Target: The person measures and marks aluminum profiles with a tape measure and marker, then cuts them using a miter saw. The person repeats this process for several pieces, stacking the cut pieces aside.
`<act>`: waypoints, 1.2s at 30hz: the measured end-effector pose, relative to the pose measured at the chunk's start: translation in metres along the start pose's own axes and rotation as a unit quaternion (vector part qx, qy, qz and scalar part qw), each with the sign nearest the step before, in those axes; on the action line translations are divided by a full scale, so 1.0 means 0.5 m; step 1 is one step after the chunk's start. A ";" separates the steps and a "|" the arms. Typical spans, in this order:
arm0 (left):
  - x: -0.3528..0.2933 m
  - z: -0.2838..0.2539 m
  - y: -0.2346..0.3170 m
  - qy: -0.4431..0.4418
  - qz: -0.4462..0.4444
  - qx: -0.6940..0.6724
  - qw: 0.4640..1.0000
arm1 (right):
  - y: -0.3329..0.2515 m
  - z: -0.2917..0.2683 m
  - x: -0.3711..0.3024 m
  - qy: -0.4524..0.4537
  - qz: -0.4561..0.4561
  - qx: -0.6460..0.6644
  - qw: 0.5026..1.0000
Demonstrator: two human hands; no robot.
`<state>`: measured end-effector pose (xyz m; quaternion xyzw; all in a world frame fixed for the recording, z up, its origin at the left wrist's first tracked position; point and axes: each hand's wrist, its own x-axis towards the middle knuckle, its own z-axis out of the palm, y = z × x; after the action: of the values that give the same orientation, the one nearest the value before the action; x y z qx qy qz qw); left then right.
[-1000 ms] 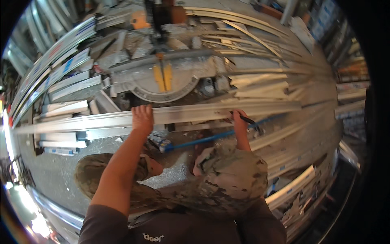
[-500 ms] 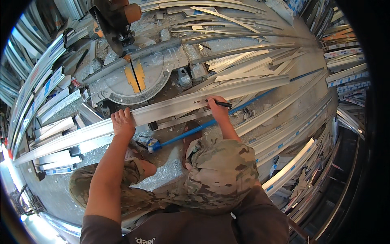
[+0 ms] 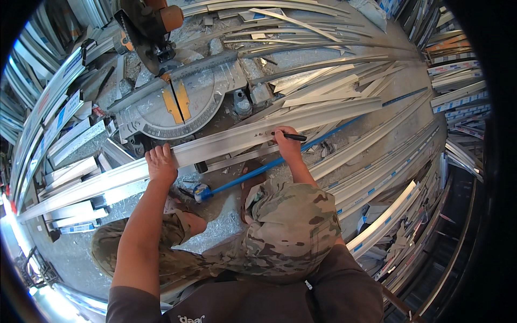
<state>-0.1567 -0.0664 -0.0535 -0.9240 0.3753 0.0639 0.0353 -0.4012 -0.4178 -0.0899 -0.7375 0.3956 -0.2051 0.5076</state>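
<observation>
A long silvery metal profile [image 3: 221,149] lies across in front of me, slanting from the lower left up to the right. My left hand [image 3: 161,163] grips its edge, fingers over the top face and the thumb side hidden. Farther right, my right hand [image 3: 287,142] holds a black marker [image 3: 295,137], its tip at the profile's face. Small dark handwritten marks show on the metal just left of the tip. Beyond the profile stands a miter saw [image 3: 175,105] with a round grey table and a yellow insert; its blade head [image 3: 142,35] is raised.
A blue-handled tool [image 3: 242,178] lies under the profile near my feet. Metal profiles [image 3: 371,188] cover the floor at right, and more lean at the far left [image 3: 59,116]. Offcuts and shavings are scattered around the saw. Stacked profiles [image 3: 458,102] line the far right.
The marker has shifted slightly along the profile, and more dark marks show on the metal beside its tip. My left hand keeps its grip.
</observation>
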 end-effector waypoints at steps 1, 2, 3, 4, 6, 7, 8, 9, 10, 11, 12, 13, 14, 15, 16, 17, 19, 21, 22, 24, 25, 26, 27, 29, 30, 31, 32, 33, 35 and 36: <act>0.001 -0.002 0.001 -0.004 -0.001 -0.002 1.000 | 0.003 0.000 0.000 0.008 0.000 0.002 1.000; 0.003 -0.004 0.003 -0.010 -0.002 -0.002 1.000 | 0.005 0.001 0.000 0.016 0.001 0.004 1.000; 0.004 -0.006 0.004 -0.017 -0.004 -0.002 1.000 | 0.008 0.001 0.001 0.024 0.001 0.005 1.000; 0.004 -0.006 0.004 -0.024 -0.006 -0.002 1.000 | 0.009 0.001 0.001 0.025 -0.002 0.000 1.000; 0.004 -0.004 0.004 -0.022 -0.004 -0.002 1.000 | 0.012 -0.001 0.002 0.027 -0.008 -0.012 1.000; 0.003 -0.004 0.003 -0.021 -0.004 -0.002 1.000 | 0.007 0.001 0.001 0.027 -0.001 -0.003 1.000; 0.003 -0.004 0.003 -0.022 -0.006 -0.002 1.000 | 0.002 0.003 0.000 0.027 0.007 0.006 1.000; 0.002 -0.004 0.003 -0.023 -0.007 -0.002 1.000 | -0.003 0.004 -0.001 0.027 0.014 0.016 0.999; 0.002 -0.004 0.003 -0.024 -0.009 -0.001 1.000 | -0.008 0.004 -0.002 0.024 0.019 0.015 0.999; 0.002 -0.004 0.002 -0.025 -0.009 -0.001 1.000 | -0.012 0.004 -0.002 0.021 0.023 0.015 0.999; 0.001 -0.004 0.000 -0.027 -0.010 0.000 1.000 | -0.017 0.005 -0.001 0.018 0.028 0.015 0.999; 0.002 -0.006 0.003 -0.028 -0.009 0.000 1.000 | -0.012 0.004 -0.001 0.021 0.024 0.012 0.999; 0.003 -0.009 0.005 -0.033 -0.010 -0.001 0.999 | -0.007 0.003 -0.001 0.025 0.020 0.008 0.999; 0.004 -0.013 0.008 -0.038 -0.012 -0.001 0.999 | -0.002 0.003 0.000 0.028 0.017 0.005 0.999; 0.004 -0.017 0.010 -0.043 -0.013 -0.001 0.999 | 0.006 0.003 0.001 0.029 -0.003 -0.011 1.000; 0.005 -0.014 0.009 -0.039 -0.012 -0.001 0.999 | 0.014 0.003 0.002 0.031 -0.023 -0.027 0.999; 0.005 -0.007 0.006 -0.032 -0.010 -0.002 0.999 | 0.028 0.004 0.003 0.038 -0.040 -0.037 0.998; 0.006 -0.005 0.006 -0.032 -0.008 -0.003 0.999 | 0.038 0.002 0.003 0.047 -0.022 -0.018 0.999; 0.005 -0.007 0.005 -0.032 -0.009 -0.003 0.999 | 0.031 0.004 0.003 0.048 -0.008 -0.004 0.999; 0.004 -0.011 0.006 -0.035 -0.012 -0.002 0.999 | 0.016 0.004 -0.002 0.048 0.044 0.038 0.997; 0.003 -0.013 0.006 -0.037 -0.012 -0.002 0.999 | 0.009 0.004 -0.004 0.046 0.049 0.048 0.997; 0.002 -0.010 0.005 -0.034 -0.012 0.001 0.999 | 0.002 0.004 -0.005 0.043 0.054 0.058 0.996; 0.001 -0.005 0.002 -0.031 -0.011 0.004 0.999 | -0.005 0.005 -0.005 0.039 0.059 0.068 0.995; 0.003 0.000 0.002 -0.027 -0.008 0.005 1.000 | -0.006 0.002 -0.007 0.044 0.055 0.074 0.995; 0.003 0.001 0.003 -0.027 -0.008 0.003 1.000 | -0.006 0.001 -0.008 0.047 0.053 0.077 0.994; 0.003 0.002 0.004 -0.028 -0.007 0.000 1.000 | -0.001 0.000 -0.007 0.047 0.049 0.071 0.995; 0.003 0.001 0.005 -0.027 -0.007 0.002 1.000 | 0.005 0.001 -0.005 0.047 0.045 0.064 0.996; 0.004 0.000 0.006 -0.026 -0.007 0.003 1.000 | 0.011 0.000 -0.005 0.047 0.041 0.058 0.996; 0.002 0.000 0.002 -0.028 -0.012 0.005 1.000 | -0.004 0.005 -0.006 0.046 0.059 0.081 0.994; 0.001 0.002 -0.001 -0.031 -0.014 0.005 0.999 | -0.011 0.008 -0.006 0.045 0.069 0.092 0.992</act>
<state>-0.1560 -0.0660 -0.0545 -0.9267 0.3611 0.0900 0.0521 -0.3982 -0.4119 -0.0862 -0.6485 0.4475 -0.2384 0.5678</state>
